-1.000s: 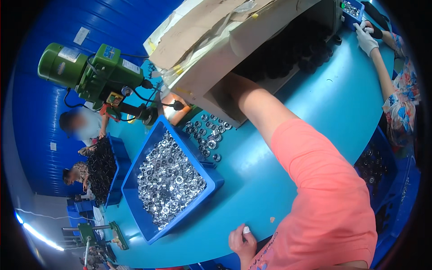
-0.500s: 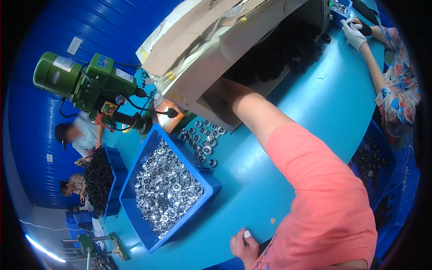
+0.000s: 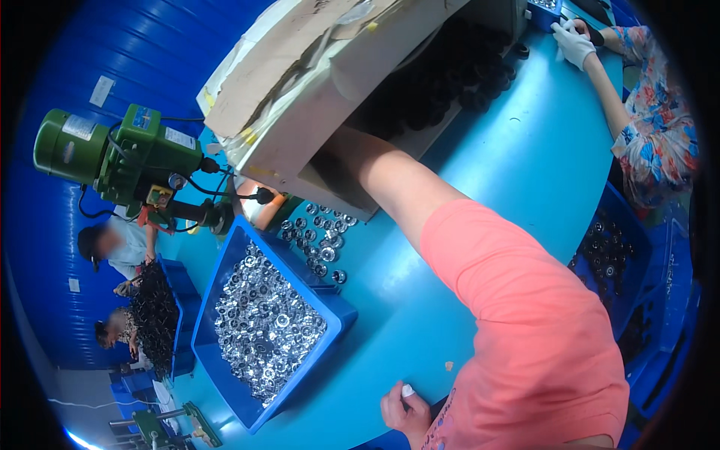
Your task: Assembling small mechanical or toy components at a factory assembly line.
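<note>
My right forearm [image 3: 386,169] reaches through the open side of a pale box-like housing [image 3: 296,146] topped with cardboard [image 3: 247,101]. The hand itself is hidden inside, so its fingers and anything they hold cannot be seen. Dark round parts [image 3: 442,82] lie heaped in the shadow of the same housing. My left hand [image 3: 401,409] rests low at the table's near edge, fingers curled, with a white covering on one fingertip. Nothing shows in it. Between the arms' reach and the left side stands a blue bin [image 3: 225,386] of shiny metallic round parts [image 3: 270,322].
Loose shiny parts [image 3: 322,240] lie on the blue table [image 3: 405,300] beside the bin. A green motorised machine [image 3: 124,165] stands at the left. A co-worker's gloved hand [image 3: 574,46] is at the far right. Bins of dark parts [image 3: 604,251] sit at the right edge.
The whole view has shifted, so the bench and machine sit slightly farther left. My right arm stays inside the housing, and my left hand keeps its place at the table edge.
</note>
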Motion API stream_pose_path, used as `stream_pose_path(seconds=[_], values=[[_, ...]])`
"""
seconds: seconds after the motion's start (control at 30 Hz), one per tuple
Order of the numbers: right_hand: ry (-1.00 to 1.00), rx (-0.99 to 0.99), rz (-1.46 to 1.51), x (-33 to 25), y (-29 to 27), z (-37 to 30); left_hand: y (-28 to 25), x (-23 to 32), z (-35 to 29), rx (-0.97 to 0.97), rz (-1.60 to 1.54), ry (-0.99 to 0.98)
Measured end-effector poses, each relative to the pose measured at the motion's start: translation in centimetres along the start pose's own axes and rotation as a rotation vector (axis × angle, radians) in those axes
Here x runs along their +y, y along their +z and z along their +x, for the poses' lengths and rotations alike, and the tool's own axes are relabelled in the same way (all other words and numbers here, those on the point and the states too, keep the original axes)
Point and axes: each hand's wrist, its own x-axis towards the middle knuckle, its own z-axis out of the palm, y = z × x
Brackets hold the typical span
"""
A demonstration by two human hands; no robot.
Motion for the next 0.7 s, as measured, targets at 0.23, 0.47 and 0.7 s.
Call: stream_pose_path(seconds=[0.23, 0.47, 0.7], values=[[0.022, -0.069, 0.002, 0.2, 0.7, 0.5, 0.0, -0.5, -1.3, 0.018, 0.017, -0.025], [0.075, -0.156, -0.039, 2.6, 3.1, 4.0, 0.0, -0.9, -1.7, -0.021, 0.000, -0.039], [0.136, -0.289, -0.087, 3.9, 5.2, 5.1, -0.2, -0.4, -1.3, -0.036, -0.002, -0.031]])
